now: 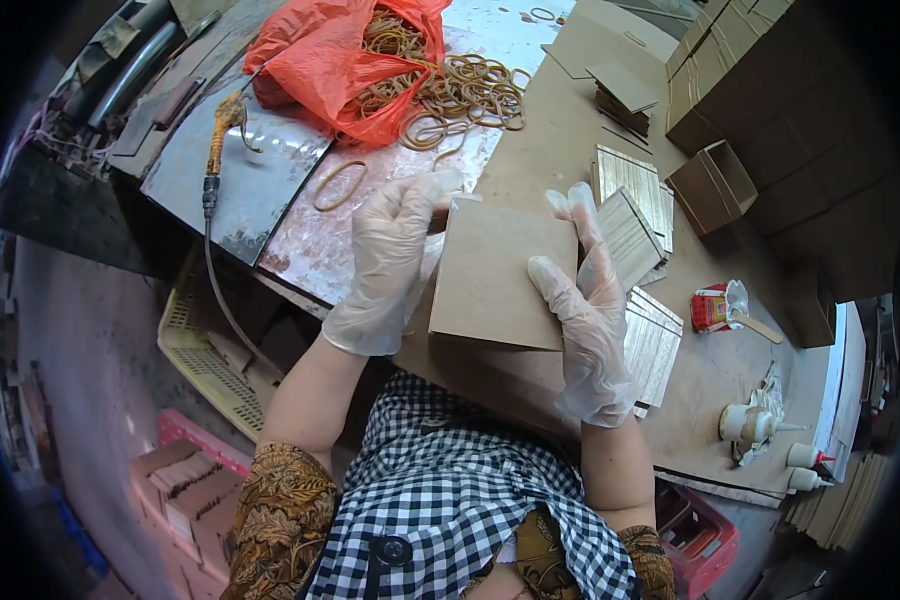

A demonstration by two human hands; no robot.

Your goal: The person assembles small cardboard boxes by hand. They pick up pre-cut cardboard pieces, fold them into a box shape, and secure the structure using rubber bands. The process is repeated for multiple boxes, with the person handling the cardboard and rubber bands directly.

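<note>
I am watching both gloved hands steadying a square brown board (495, 275) over the near edge of the tabletop (560, 130). The left hand (390, 265) is gripping the board's left edge, its fingers (425, 190) curling over the top corner; the right hand (585, 310) is clamping the right edge, thumb lying across the face and fingers wrapping behind. Gripping opposite edges like this is, I judge, keeping the panel square and its face free. Whether it is a flat panel or the side of a box, I cannot tell, since its back is facing away from me.

Just beside the right hand, striped wooden tiles (635, 225) are lying in loose stacks, seemingly placed within easy reach. Further right, a red glue tub (712, 308) with a brush handle is sitting open, and white squeeze bottles (755, 425) are standing near the edge. An open small cardboard box (715, 185) is sitting near stacked ones, which are fading into the dark rim. Beyond the left hand, rubber bands (450, 95) are spilling from an orange plastic bag (345, 55), and an orange-handled tool (222, 125) is lying on the metal sheet (260, 180). The right-hand fingertips behind the board are hidden.
</note>
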